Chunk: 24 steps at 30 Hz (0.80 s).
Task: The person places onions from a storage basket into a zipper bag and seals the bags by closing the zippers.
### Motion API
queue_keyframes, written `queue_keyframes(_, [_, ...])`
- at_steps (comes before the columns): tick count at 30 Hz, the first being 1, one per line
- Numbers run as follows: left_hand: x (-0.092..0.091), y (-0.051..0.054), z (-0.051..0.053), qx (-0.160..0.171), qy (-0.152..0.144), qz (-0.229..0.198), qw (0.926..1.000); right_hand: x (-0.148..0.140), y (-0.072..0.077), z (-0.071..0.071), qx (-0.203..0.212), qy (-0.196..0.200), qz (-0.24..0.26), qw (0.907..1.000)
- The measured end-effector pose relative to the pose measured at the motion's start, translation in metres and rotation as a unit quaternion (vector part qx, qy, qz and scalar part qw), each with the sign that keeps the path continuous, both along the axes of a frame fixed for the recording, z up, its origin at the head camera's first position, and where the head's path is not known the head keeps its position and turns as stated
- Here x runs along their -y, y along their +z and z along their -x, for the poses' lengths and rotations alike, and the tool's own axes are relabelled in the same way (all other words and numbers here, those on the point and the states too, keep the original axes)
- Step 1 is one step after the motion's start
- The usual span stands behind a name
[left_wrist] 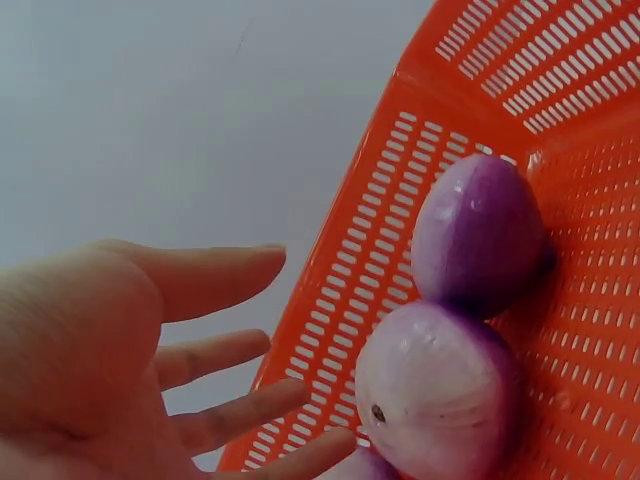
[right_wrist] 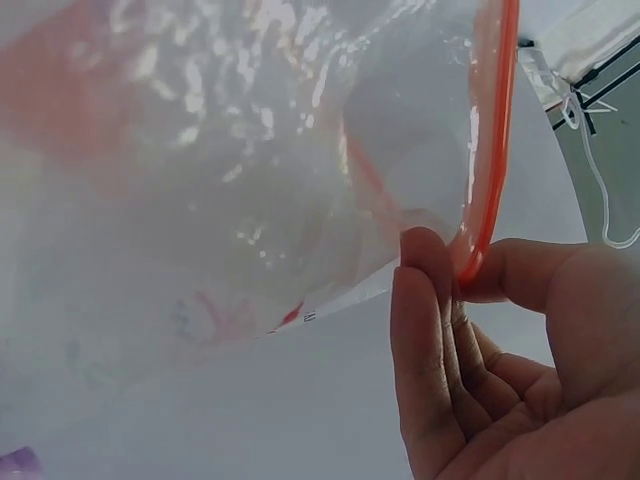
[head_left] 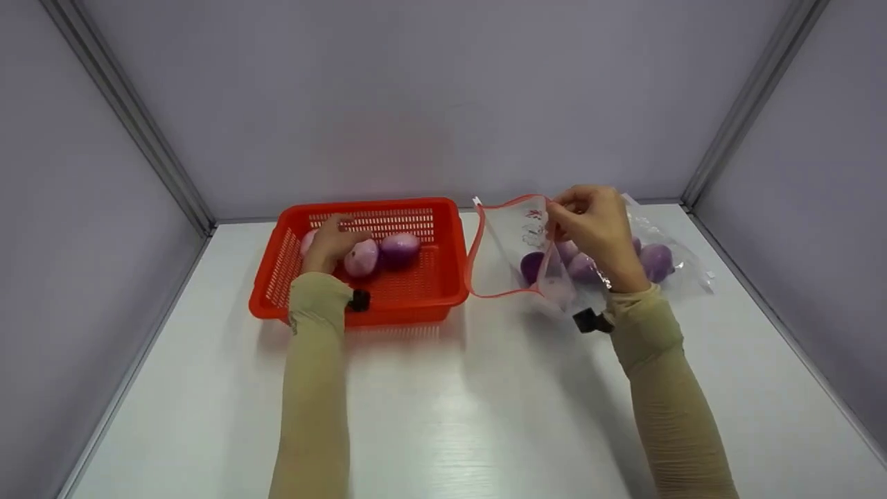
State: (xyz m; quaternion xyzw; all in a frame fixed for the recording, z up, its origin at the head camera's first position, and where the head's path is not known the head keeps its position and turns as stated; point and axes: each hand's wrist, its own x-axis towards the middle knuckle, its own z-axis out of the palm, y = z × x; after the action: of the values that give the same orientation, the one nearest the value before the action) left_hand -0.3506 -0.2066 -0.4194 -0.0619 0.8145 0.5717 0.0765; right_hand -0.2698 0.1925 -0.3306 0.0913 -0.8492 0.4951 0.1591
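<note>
My left hand (head_left: 335, 244) hovers over the red plastic basket (head_left: 454, 277), fingers spread and holding nothing. Below it in the basket lie several purple onions; one pale-sided onion (head_left: 362, 258) is beside my fingers, touching a darker onion (head_left: 400, 248). The left wrist view shows the thumb and fingers apart from the onions. My right hand (head_left: 592, 218) pinches the rim of a clear zip bag (head_left: 509, 235) with a red seal, its mouth spread wide toward the basket. Inside the bag sits a dark purple onion (head_left: 532, 267) with a paler one (head_left: 556, 290).
To the right, behind my right wrist, a clear plastic bag (head_left: 686, 263) lies on the white table (head_left: 443, 416) with more purple onions (head_left: 656, 262) in it. Grey-white panels (head_left: 443, 104) enclose the table at the back and both sides.
</note>
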Motion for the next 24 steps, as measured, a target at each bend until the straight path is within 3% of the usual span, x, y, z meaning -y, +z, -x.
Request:
queue_keyframes(4, [0.005,-0.003,0.0,0.04,-0.012,0.0,0.9991,0.001,0.0,0.0,0.006,0.006,0.003,1.0])
queue_keyframes(10, [0.002,-0.005,0.004,0.044,-0.054,0.022,0.9973,0.0,-0.001,-0.001,0.022,0.005,0.017,0.9996])
queue_keyframes(14, [0.001,-0.005,0.007,0.051,-0.084,0.082,0.9918,0.0,-0.001,-0.001,0.023,0.007,0.015,0.9996])
queue_keyframes(18, [-0.002,-0.007,0.011,0.043,-0.139,0.146,0.9785,0.001,-0.001,0.0,0.026,0.002,0.02,0.9994])
queue_keyframes(20, [-0.004,-0.008,0.012,0.048,-0.155,0.146,0.9759,0.002,-0.002,0.001,0.027,0.002,0.021,0.9994])
queue_keyframes(24, [-0.011,-0.01,0.012,0.086,-0.155,0.126,0.9761,0.003,-0.003,0.003,0.025,0.01,0.012,0.9996])
